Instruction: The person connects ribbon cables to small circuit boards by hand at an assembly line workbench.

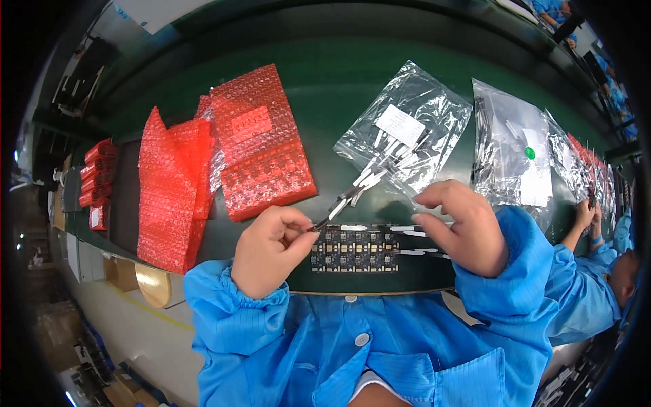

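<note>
Workbench: a smooth, dark green surface (322,149) with a dull sheen, its edges bowed by the lens.
Red wrap: at left, a folded bubble-wrap sheet (166,190), thin, crinkled and translucent; beside it, a bulging red bubble-wrap packet (264,166), dimpled all over, with a paler red label.
Clear bag: beyond the board, a glossy, creased plastic bag (444,112) lies askew, slender pieces showing through its film.
Second bag: farther right, another clear bag (502,159), cloudier and wrinkled, bears a round green sticker (529,152).
Right hand: the right hand (468,230) is raised beside the clear bag's lower edge, thumb and forefinger parted; whether they touch the film, I cannot tell.
Left hand: the left hand (271,247), well apart from the right, pinches the dark end of the strips between thumb and forefinger.
Board: the circuit board panel (354,251) lies flat near the bench's front edge, between the hands; rectangular and black, with repeated rows of small pale and gold-toned parts.
Strips: a bunch of narrow, flat black-and-white strips (369,178) fans from the clear bag toward the left hand; loose ones lie at the board's right side.
Label: a white paper rectangle (400,125) on the clear bag.
</note>
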### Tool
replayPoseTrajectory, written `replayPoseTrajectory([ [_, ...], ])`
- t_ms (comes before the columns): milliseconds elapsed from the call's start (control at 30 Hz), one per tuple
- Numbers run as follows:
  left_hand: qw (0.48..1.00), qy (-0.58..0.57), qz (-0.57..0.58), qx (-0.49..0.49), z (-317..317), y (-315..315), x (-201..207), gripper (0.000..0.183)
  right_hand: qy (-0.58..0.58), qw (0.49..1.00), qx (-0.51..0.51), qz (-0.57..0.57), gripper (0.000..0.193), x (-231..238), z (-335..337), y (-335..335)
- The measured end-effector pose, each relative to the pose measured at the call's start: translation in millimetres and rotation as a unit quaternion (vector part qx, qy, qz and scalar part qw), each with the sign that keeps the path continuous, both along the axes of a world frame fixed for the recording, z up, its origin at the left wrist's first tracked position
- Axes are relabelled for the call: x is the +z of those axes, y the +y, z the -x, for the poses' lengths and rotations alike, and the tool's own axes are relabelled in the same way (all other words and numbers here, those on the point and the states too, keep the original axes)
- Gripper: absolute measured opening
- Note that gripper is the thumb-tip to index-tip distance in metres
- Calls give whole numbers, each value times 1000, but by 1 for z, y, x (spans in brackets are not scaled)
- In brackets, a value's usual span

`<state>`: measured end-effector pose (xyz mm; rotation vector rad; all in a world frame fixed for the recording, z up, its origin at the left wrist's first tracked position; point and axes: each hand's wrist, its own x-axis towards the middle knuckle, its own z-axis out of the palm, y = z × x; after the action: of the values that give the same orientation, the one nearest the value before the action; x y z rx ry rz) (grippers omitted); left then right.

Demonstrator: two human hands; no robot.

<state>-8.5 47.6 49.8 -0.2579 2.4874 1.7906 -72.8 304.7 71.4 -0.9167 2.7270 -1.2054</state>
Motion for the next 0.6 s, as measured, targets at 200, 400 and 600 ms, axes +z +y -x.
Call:
replayPoseTrajectory([
  [200, 976, 115, 154, -103, -7, 11, 26, 14, 140, 981, 109, 79, 25, 1, -9, -40],
  [400, 978, 77, 167, -95, -26, 10, 32, 21, 146, 963, 203, 97, 17, -7, -9, -60],
  [600, 935, 256, 214, -117, -16, 17, 20, 20, 171, 961, 189, 105, 11, -14, -10, -57],
])
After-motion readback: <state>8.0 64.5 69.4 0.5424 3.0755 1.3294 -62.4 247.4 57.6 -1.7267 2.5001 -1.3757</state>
